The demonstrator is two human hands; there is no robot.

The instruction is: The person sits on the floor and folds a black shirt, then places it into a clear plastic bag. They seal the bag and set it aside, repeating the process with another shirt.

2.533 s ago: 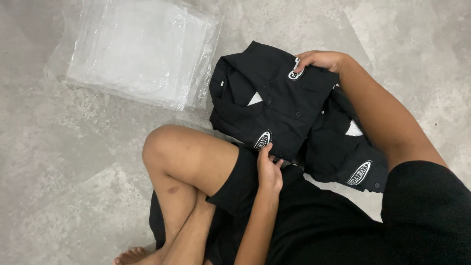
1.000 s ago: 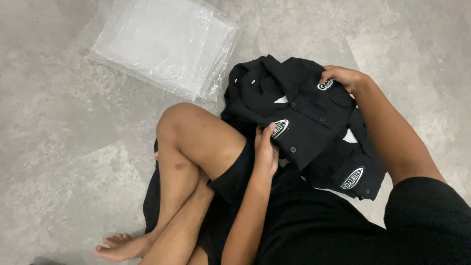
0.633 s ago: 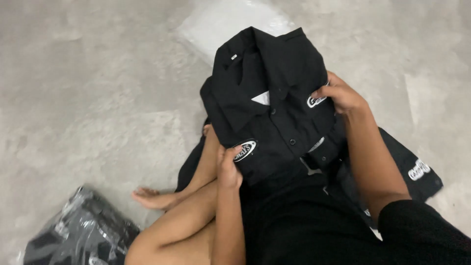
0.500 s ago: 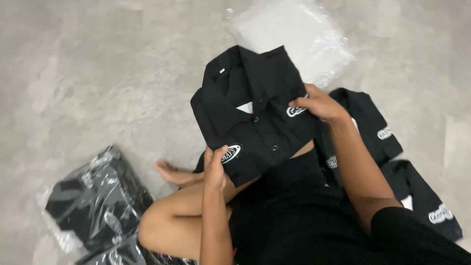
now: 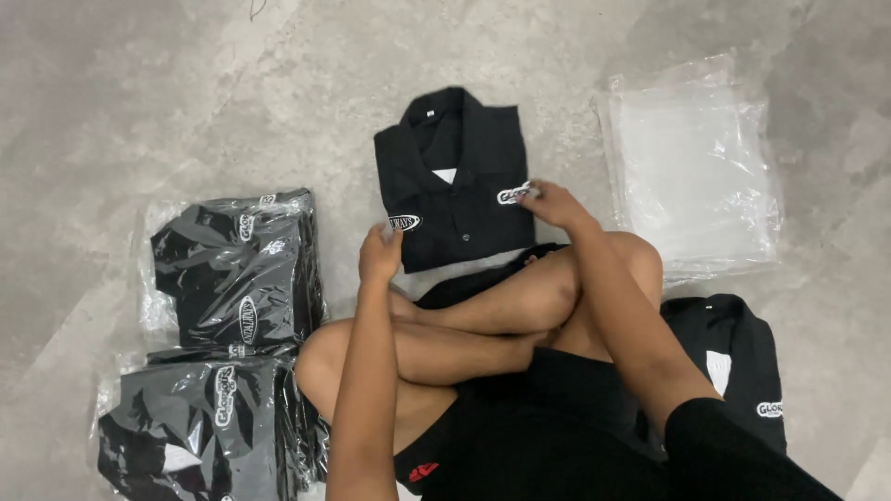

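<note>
A folded black shirt (image 5: 457, 176) with white oval patches lies flat on the grey floor in front of my crossed legs. My left hand (image 5: 379, 252) pinches its lower left corner. My right hand (image 5: 549, 202) grips its right edge by the chest patch. Collar end points away from me.
A stack of clear plastic bags (image 5: 694, 167) lies to the right. Bagged black shirts (image 5: 232, 269) are piled at the left, with more bagged shirts (image 5: 200, 427) below them. Another folded black shirt (image 5: 738, 366) lies loose by my right thigh.
The shirt went from my lap down onto the floor ahead of me. My view swung, so the bagged pile at the left came into sight.
</note>
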